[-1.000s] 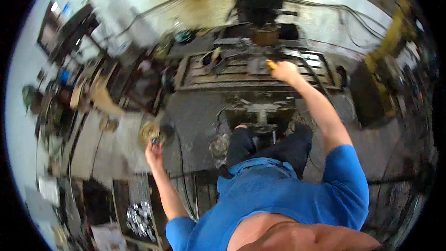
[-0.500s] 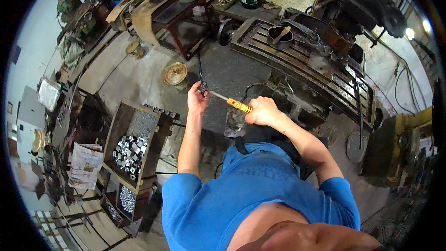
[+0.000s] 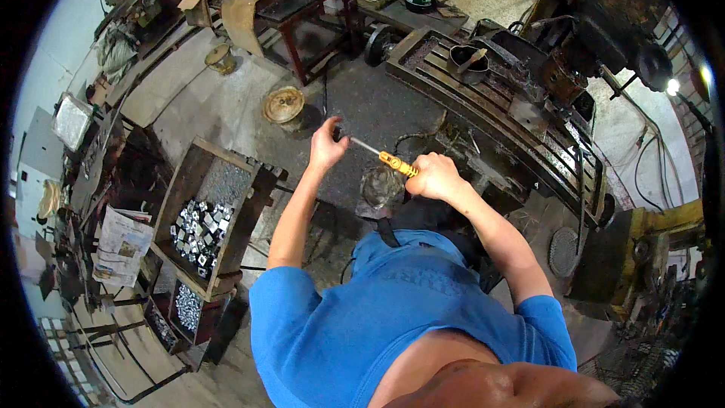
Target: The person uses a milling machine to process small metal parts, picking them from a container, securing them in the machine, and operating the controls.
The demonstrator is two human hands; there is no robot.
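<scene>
Right hand fisted round yellow-handled screwdriver; left hand pinching small dark part at tip, steadying it.

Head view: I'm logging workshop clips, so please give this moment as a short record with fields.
setting: cluttered metal workshop, seen from above
right hand: gripping the yellow handle of a screwdriver
left hand: closed around a small dark part at the screwdriver's tip; what the part is cannot be told
clothing: blue T-shirt
left of the person: wooden crate holding small metal pieces
ahead: slotted machine table
floor: round yellowish disc
</scene>
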